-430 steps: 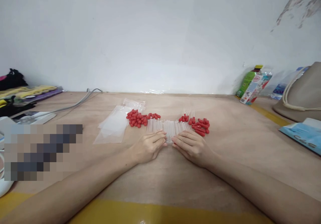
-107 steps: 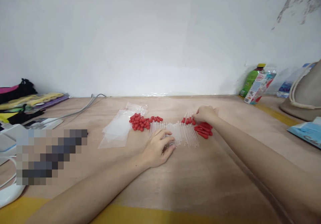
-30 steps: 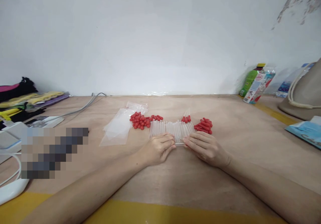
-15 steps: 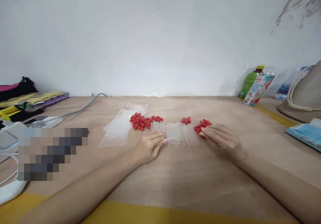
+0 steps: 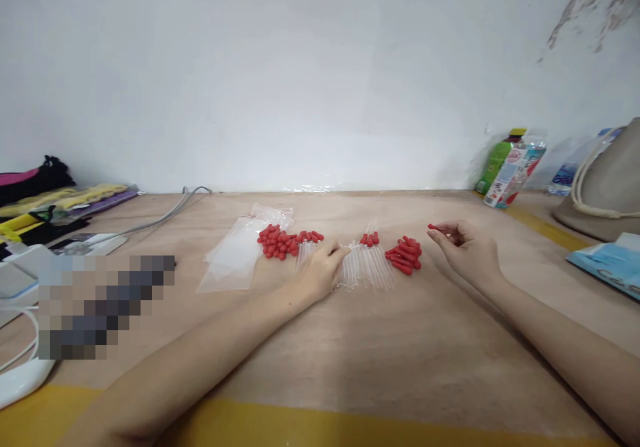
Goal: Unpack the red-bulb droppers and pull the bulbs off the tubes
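Note:
My right hand (image 5: 467, 250), raised off the table at the right, pinches a red rubber dropper bulb (image 5: 432, 227) between thumb and fingertips. My left hand (image 5: 323, 272) is closed over the row of clear dropper tubes (image 5: 367, 267), with a clear tube at its fingertips, mostly hidden. Between the hands lies a small pile of red bulbs (image 5: 404, 255). A larger heap of red bulbs (image 5: 276, 241) sits left of the tubes. Behind the row lie a few tubes fitted with red bulbs (image 5: 370, 239). My left hand covers part of the row.
Clear plastic bags (image 5: 227, 260) lie left of the bulbs. A grey cable (image 5: 170, 215) and white power strip (image 5: 20, 270) are at the left. Bottles (image 5: 515, 170), a beige hat (image 5: 607, 180) and a blue packet (image 5: 607, 267) stand or lie at the right.
My right hand has lifted away from the small bulb pile, to the right, with a red bulb in it. My left hand has turned and shifted slightly right and away from me.

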`<state>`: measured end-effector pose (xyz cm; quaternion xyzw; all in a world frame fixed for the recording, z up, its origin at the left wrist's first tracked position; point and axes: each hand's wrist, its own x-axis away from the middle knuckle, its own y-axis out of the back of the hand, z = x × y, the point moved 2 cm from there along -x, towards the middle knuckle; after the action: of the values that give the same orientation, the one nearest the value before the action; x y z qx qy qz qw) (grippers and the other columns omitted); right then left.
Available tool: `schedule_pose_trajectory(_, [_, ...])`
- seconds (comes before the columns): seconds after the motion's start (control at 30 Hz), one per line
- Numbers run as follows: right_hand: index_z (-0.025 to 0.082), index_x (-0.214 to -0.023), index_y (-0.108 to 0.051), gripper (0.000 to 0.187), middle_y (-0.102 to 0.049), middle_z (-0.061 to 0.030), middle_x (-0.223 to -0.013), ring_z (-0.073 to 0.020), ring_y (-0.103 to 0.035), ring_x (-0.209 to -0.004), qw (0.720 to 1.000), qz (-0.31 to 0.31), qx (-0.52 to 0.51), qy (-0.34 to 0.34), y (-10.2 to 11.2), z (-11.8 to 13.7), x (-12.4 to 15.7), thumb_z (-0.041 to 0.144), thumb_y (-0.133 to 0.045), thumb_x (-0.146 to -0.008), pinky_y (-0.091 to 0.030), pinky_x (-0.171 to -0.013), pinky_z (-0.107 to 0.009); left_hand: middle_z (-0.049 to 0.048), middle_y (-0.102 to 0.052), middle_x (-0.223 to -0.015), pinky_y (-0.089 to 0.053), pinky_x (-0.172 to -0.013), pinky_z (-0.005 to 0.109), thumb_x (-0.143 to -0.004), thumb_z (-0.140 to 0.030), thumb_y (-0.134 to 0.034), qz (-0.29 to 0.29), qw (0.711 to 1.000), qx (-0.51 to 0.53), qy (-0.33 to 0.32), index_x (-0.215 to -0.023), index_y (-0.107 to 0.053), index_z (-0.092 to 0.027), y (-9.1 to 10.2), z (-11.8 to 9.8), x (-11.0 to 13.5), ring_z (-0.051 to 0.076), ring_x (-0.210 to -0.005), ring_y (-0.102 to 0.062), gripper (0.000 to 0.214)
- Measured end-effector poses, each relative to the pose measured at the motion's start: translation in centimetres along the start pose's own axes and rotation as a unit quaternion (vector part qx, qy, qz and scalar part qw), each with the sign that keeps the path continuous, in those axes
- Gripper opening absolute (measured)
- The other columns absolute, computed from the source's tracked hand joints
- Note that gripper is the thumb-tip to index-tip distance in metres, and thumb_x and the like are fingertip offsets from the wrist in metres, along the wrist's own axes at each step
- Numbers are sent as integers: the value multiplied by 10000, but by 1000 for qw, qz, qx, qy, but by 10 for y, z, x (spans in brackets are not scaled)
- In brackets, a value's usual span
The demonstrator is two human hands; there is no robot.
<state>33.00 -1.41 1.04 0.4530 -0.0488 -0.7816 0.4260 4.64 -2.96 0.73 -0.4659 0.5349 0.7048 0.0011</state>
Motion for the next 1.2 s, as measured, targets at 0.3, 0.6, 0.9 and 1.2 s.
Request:
schedule_pose_trajectory(0.3, [154,-940,-663,336,-655,-67,-778,-133,-529,-575,996,47,-45,-53,-7,-17,-2,389,-534,-738,-424,-523,-264,70,-554,-847,-479,-681,294,-761,-11,-418,76,994,-68,-48,-840,-563,-120,-33,-26,-40,180,-763,-542,198])
schedule_pose_trajectory(0.6, [170,-815,-654,360,-648,-43,-707,-130,-523,-560,991,84,-43,-93,-27,-26,-4,500,-592,-686,-396,-512,-246,92,-554,-755,-478,-710,296,-797,-284,-502,109,994,-9,-27,-740,-601,-96,-33,-49,-44,183,-728,-538,220])
schedule_pose_trajectory(0.9, [196,-788,-690,376,-681,-39,-749,-168,-585,-641,991,112,-18,-70,-38,-25,-5,538,-570,-688,-430,-570,-269,92,-573,-936,-438,-779,341,-832,-349,-471,9,996,37,-81,-937,-605,-145,2,-33,-7,197,-858,-507,265])
schedule_pose_trajectory(1.2, [154,-868,-665,430,-675,-59,-824,-181,-608,-749,991,69,-54,-97,-33,-27,-19,505,-430,-787,-444,-656,-270,65,-591,-900,-409,-782,351,-831,-205,-493,-20,998,58,6,-924,-622,-176,37,-4,38,168,-830,-513,161])
